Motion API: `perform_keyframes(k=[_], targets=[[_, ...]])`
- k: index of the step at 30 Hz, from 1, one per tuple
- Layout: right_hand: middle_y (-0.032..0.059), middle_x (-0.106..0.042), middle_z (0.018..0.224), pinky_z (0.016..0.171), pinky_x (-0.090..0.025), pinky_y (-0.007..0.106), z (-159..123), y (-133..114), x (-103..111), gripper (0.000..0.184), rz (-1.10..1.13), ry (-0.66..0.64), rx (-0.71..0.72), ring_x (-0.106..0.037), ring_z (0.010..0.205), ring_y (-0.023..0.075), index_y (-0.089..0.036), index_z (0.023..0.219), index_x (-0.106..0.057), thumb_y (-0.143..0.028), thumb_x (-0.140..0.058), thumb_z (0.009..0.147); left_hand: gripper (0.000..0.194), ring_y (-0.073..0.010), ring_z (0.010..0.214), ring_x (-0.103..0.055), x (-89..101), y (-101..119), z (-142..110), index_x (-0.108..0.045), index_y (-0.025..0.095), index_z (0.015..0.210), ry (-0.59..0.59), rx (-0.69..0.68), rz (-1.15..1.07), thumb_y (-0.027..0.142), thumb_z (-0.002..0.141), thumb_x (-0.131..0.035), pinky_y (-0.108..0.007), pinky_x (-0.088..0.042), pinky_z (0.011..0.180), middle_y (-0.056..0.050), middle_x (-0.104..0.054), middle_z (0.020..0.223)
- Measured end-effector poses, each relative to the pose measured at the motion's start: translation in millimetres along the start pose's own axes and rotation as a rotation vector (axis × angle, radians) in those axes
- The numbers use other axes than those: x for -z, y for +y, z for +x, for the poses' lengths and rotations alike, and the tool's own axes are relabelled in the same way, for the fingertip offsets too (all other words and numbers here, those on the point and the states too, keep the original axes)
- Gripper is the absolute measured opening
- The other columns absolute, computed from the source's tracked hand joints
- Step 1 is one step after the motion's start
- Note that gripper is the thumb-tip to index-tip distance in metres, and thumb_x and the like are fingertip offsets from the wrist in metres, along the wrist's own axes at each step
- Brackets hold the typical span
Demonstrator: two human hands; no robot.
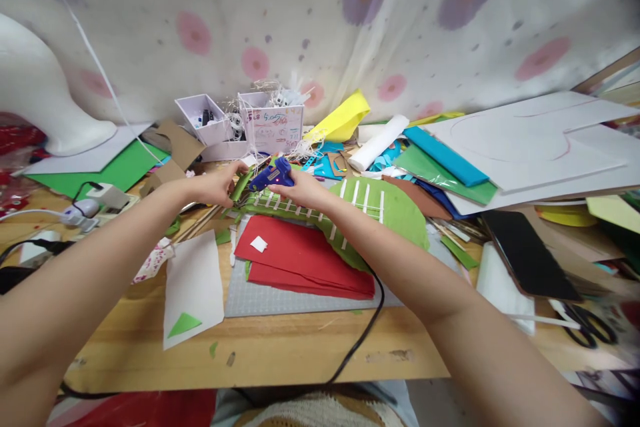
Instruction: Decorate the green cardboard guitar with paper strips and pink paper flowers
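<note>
My right hand (305, 192) is closed round a blue hot glue gun (271, 175), its nozzle pointing left. A black cord (361, 330) runs from under my right arm down to the table's front edge. My left hand (220, 185) pinches the left tip of a large green felt leaf shape (395, 210) with white strips glued across it. The gun's nozzle sits right by that tip, close to my left fingers. Below the leaf lie red felt sheets (305, 260) on a grey cutting mat (280, 300).
White paper with a green triangle (193, 290) lies front left. White boxes of small parts (273, 123) stand behind. Coloured sheets and big white boards (525, 147) pile up at right, with a black phone (530, 253) and scissors (587, 323). A power strip (100, 203) sits left.
</note>
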State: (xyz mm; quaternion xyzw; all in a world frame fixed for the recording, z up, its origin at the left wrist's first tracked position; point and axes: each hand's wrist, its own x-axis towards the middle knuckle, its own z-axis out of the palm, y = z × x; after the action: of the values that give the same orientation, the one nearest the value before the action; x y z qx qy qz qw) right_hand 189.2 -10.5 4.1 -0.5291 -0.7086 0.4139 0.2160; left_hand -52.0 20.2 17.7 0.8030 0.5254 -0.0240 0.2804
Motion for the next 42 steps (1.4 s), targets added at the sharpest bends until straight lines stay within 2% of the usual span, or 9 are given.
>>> perform_keyframes(k=[4,9,16,23,31,36,42], targets=[[0.0007,-0.064,0.074,0.04,-0.038,0.02,-1.9,2.2,1.2,0.029,0.155,0.007,-0.006,-0.045,0.043,0.006,-0.017,0.094,-0.054,-0.044,-0.063,0.087,0.087,-0.0208,0.086,-0.062,1.6,-0.5,-2.4,-0.03,0.016,0.137,-0.007,-0.005,-0.029,0.024,0.055,-0.059,-0.031,-0.05,0.07,-0.007,-0.058,0.102],[-0.0013,-0.062,0.07,0.037,-0.038,0.018,-2.1,7.7,-3.1,0.026,0.249,-0.079,0.018,-0.044,0.041,0.0049,-0.018,0.088,-0.052,-0.042,-0.063,0.088,0.087,-0.018,0.086,-0.062,2.2,-6.8,-0.7,-0.03,0.021,0.137,0.016,-0.075,-0.076,0.025,0.056,-0.061,-0.029,-0.05,0.068,-0.012,-0.055,0.121],[-0.0024,-0.062,0.068,0.037,-0.036,0.016,-9.2,-4.8,-4.2,0.024,0.234,-0.102,-0.006,-0.044,0.041,0.0034,-0.018,0.084,-0.051,-0.038,-0.062,0.089,0.086,-0.0175,0.085,-0.061,3.5,-7.0,-2.2,-0.032,0.021,0.136,0.01,-0.051,-0.05,0.025,0.056,-0.061,-0.029,-0.051,0.067,-0.013,-0.052,0.125],[-0.0014,-0.063,0.07,0.038,-0.036,0.017,-9.1,-4.0,-5.3,0.026,0.192,-0.087,-0.007,-0.046,0.043,0.0042,-0.017,0.085,-0.052,-0.041,-0.062,0.089,0.086,-0.0166,0.086,-0.061,2.5,-8.2,-0.1,-0.031,0.02,0.136,-0.004,-0.063,-0.081,0.026,0.056,-0.062,-0.03,-0.051,0.07,-0.016,-0.046,0.135],[-0.0024,-0.06,0.067,0.039,-0.036,0.018,-11.0,-7.3,-5.2,0.026,0.193,-0.088,-0.02,-0.045,0.045,0.0055,-0.016,0.094,-0.053,-0.04,-0.062,0.089,0.087,-0.0197,0.088,-0.062,2.2,-7.9,-1.1,-0.032,0.021,0.137,0.005,-0.041,-0.053,0.032,0.057,-0.066,-0.033,-0.052,0.073,-0.012,-0.055,0.122],[-0.0035,-0.057,0.065,0.038,-0.036,0.018,-8.6,-5.6,-4.8,0.026,0.196,-0.083,-0.008,-0.046,0.045,0.0058,-0.018,0.09,-0.05,-0.041,-0.062,0.089,0.087,-0.0194,0.086,-0.063,1.9,-10.5,1.1,-0.038,0.023,0.135,0.026,-0.064,-0.058,0.039,0.056,-0.07,-0.032,-0.051,0.072,-0.013,-0.056,0.123],[-0.0044,-0.054,0.064,0.037,-0.037,0.017,-7.2,-4.0,-4.1,0.026,0.185,-0.065,0.002,-0.047,0.044,0.0052,-0.019,0.087,-0.048,-0.041,-0.061,0.09,0.085,-0.0163,0.083,-0.06,2.5,-6.8,0.1,-0.034,0.019,0.134,0.008,-0.041,-0.072,0.035,0.056,-0.066,-0.032,-0.051,0.072,-0.015,-0.049,0.131]])
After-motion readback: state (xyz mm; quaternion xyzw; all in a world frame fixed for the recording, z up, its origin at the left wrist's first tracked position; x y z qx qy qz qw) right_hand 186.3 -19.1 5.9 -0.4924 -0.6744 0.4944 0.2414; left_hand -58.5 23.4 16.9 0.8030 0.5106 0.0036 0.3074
